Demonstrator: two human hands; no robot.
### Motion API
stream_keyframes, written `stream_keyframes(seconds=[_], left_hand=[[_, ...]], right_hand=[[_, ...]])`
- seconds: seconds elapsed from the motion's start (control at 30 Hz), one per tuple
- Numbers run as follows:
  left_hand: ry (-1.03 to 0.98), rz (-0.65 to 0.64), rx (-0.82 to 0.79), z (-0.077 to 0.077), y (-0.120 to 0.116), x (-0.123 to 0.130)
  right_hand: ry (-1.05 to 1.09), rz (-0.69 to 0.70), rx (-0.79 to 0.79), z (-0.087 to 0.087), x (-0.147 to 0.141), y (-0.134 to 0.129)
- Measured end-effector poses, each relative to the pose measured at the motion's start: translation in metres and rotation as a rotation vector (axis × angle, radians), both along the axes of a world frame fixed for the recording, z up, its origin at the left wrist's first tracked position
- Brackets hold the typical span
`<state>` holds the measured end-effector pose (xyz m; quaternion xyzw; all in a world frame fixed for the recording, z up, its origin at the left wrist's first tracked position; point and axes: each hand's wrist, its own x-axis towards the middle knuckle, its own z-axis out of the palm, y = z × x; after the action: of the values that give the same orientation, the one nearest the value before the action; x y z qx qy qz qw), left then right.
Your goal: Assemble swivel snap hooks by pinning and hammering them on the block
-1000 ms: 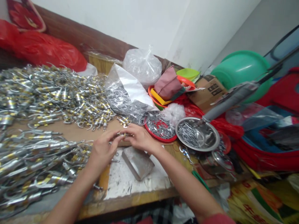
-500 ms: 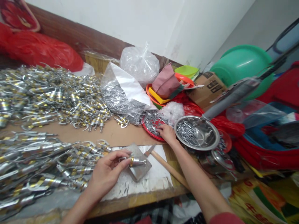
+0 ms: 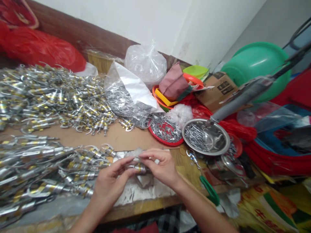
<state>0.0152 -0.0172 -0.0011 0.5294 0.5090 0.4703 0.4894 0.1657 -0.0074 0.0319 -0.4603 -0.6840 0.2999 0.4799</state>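
Note:
My left hand (image 3: 113, 176) pinches a small silver and brass metal fitting (image 3: 139, 168) over a grey metal block (image 3: 143, 182). Close against its right end is my right hand (image 3: 161, 166), its fingers bent together at the fitting; whatever lies between those fingertips is too small to make out. Beneath the block lies a white sheet (image 3: 157, 191). Many similar fittings are heaped on the left (image 3: 48, 94), with more of them nearer the front.
A red tray (image 3: 167, 144) of small metal pieces and a steel bowl (image 3: 227, 145) of pins stand behind on the right. A green-handled tool (image 3: 209, 191) lies at the right. Bags of parts (image 3: 121, 100) rest by the wall.
My right hand has left the red tray and come back to the fitting in my left hand. The green-handled tool and a loose fitting on the right now show.

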Motion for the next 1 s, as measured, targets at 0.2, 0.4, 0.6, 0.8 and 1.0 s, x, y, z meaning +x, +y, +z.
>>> stream_keyframes(seconds=[0.2,0.4,0.6,0.8,1.0], left_hand=[[-0.163,-0.031,-0.053,0.005,-0.002,0.0],[0.121,-0.006,0.088,0.012,-0.002,-0.004],[0.092,-0.038,0.076,0.017,-0.004,-0.003],[0.1,-0.027,0.058,0.015,-0.008,0.0],[0.1,-0.025,0.036,0.015,-0.011,0.001]], right_hand=[[0.077,-0.053,-0.114,-0.003,-0.001,-0.008],[0.253,-0.034,-0.237,-0.013,-0.002,-0.017],[0.257,0.002,-0.168,-0.012,0.001,-0.03],[0.191,-0.142,-0.048,-0.007,-0.005,-0.036],[0.31,-0.103,-0.154,-0.013,-0.006,-0.038]])
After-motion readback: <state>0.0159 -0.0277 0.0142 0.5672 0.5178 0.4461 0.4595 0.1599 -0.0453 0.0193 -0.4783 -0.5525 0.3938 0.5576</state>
